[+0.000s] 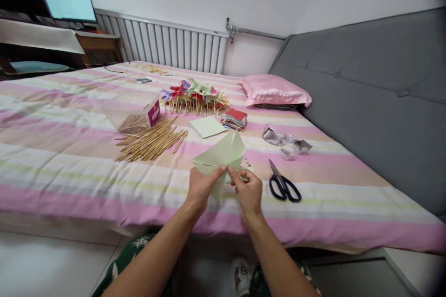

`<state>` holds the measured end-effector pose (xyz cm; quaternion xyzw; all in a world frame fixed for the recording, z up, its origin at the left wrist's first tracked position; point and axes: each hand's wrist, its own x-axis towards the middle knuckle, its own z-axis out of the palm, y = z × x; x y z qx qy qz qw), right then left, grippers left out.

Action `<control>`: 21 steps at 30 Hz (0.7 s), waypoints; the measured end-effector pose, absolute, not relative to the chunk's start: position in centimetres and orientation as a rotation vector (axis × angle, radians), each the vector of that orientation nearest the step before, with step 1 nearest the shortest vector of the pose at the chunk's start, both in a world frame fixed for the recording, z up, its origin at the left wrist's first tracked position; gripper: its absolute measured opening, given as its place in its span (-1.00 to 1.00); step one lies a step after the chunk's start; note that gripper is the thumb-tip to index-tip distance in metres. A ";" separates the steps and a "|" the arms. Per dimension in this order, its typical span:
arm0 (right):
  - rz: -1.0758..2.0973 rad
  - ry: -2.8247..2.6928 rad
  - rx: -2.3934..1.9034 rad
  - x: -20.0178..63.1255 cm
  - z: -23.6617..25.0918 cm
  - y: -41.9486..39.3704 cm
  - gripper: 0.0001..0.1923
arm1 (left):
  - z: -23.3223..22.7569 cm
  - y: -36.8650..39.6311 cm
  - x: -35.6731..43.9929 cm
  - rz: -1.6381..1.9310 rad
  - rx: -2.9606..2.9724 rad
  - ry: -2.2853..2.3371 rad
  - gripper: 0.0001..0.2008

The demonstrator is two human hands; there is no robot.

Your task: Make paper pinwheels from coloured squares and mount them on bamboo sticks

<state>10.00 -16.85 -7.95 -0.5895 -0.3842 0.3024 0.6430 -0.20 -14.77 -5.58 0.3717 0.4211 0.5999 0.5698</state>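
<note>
A pale green paper pinwheel (225, 151), partly folded, is held up above the front of the bed between both hands. My left hand (202, 185) pinches it near the centre, with the thumb on top. From the right side, the thumb and fingers of my right hand (248, 188) grip the paper close to the same middle point. Its points spread to the left, upward and downward. Some small bits (248, 162) lie just behind the right hand, too small to name. Black-handled scissors (283, 183) rest to the right of that hand, blades pointing away.
Wooden sticks (151, 141) lie in a pile at left, beside a clear box (135, 120) of sticks. Finished pinwheels (195, 95) stand behind pale paper sheets (207, 126) and a coloured paper stack (235, 119). Clear tape rolls (288, 149) lie right; a pink pillow (275, 89) sits farther back.
</note>
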 end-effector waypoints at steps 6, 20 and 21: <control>0.642 -0.895 -1.333 10.0 -7.9 -16.9 -0.56 | -5.7 -15.0 0.0 1.388 0.843 0.913 -0.67; 0.670 -0.865 -1.338 9.8 -8.2 -17.0 -0.55 | -5.7 -15.0 0.1 1.358 0.762 0.836 -0.60; 0.666 -0.865 -1.341 9.8 -8.1 -17.0 -0.55 | -5.6 -15.0 0.2 1.355 0.753 0.837 -0.59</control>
